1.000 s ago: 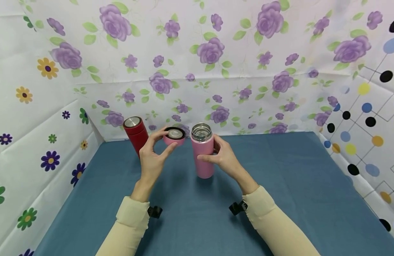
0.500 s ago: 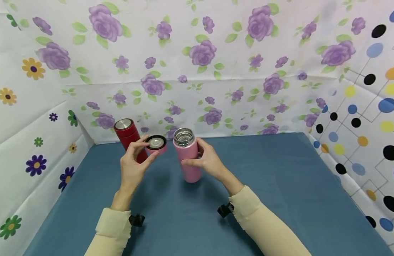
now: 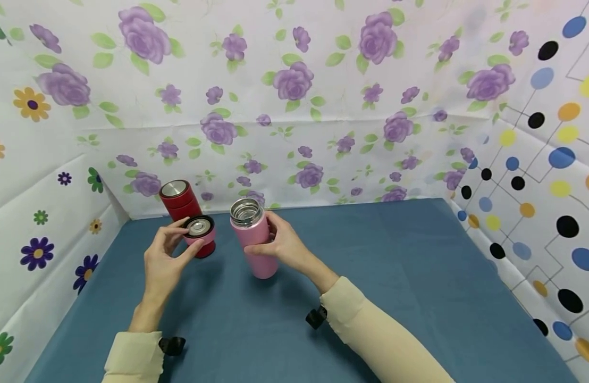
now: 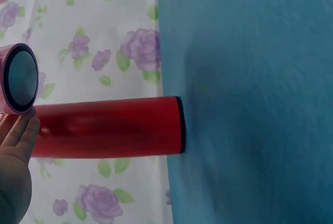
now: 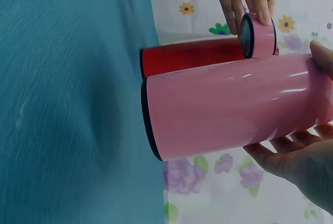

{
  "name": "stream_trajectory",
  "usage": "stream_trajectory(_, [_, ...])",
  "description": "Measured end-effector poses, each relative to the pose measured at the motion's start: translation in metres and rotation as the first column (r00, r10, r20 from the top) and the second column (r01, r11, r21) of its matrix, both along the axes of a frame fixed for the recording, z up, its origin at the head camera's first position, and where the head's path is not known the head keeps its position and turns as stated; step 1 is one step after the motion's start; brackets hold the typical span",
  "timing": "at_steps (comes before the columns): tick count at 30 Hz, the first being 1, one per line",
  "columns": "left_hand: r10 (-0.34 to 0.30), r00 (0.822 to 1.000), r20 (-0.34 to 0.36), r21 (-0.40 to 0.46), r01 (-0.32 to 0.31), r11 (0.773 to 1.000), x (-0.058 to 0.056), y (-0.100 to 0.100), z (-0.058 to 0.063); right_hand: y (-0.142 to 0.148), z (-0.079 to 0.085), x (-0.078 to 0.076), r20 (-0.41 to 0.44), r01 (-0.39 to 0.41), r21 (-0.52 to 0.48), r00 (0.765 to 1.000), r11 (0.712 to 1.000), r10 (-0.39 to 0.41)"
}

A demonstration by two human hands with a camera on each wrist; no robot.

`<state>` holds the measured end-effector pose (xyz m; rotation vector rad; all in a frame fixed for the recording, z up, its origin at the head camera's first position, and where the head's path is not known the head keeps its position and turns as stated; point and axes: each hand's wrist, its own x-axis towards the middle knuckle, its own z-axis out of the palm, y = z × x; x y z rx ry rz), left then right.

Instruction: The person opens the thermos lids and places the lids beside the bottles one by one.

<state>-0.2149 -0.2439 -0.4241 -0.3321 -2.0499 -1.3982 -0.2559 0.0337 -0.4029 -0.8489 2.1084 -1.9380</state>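
Note:
My left hand [image 3: 159, 266] pinches a pink thermos lid [image 3: 207, 240] between thumb and fingers. The lid's metal inner side with its black ring faces up. My right hand [image 3: 292, 247] grips a pink thermos [image 3: 262, 260] round its side. Its steel mouth is uncovered, and its top leans to the left. Whether its base touches the cloth I cannot tell. A red thermos [image 3: 179, 199] with a steel-topped lid stands behind the pink lid, partly hidden by it. In the right wrist view, the pink thermos [image 5: 234, 109] overlaps the red one [image 5: 192, 57].
A blue cloth [image 3: 371, 282] covers the table. Behind it hangs a white sheet with purple flowers [image 3: 294, 82]. Patterned sheets also close off the left and right sides. A small black camera [image 3: 172, 346] sits at the left wrist, another [image 3: 316, 317] at the right.
Both hands have moved left with the lid and the pink thermos, and the lid now overlaps the red thermos. The pink thermos leans more. The head view has turned slightly right.

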Motion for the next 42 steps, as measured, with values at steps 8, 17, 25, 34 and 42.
stream_trajectory(8, [0.091, 0.994, 0.06, -0.02, -0.09, 0.996, 0.007, -0.009, -0.005, -0.018, 0.002, -0.002, 0.013, 0.008, 0.017, 1.0, 1.0, -0.009])
stream_trajectory(17, [0.186, 0.98, 0.07, -0.056, -0.182, 0.982, 0.013, -0.019, -0.009, -0.034, 0.0, -0.002, 0.018, 0.005, 0.033, 1.0, 0.999, -0.005])
stream_trajectory(25, [0.206, 0.974, 0.092, -0.028, -0.204, 0.978, 0.015, -0.038, -0.012, -0.057, -0.004, 0.003, 0.055, 0.019, 0.068, 0.998, 0.998, -0.023])
stream_trajectory(34, [0.298, 0.942, 0.153, -0.006, -0.301, 0.954, 0.023, -0.066, -0.025, -0.097, -0.01, 0.015, 0.08, -0.001, 0.064, 0.997, 0.998, -0.004])
stream_trajectory(42, [0.315, 0.93, 0.187, 0.008, -0.322, 0.947, 0.024, -0.071, -0.03, -0.118, -0.014, 0.017, 0.08, 0.013, 0.079, 0.997, 0.997, -0.019])
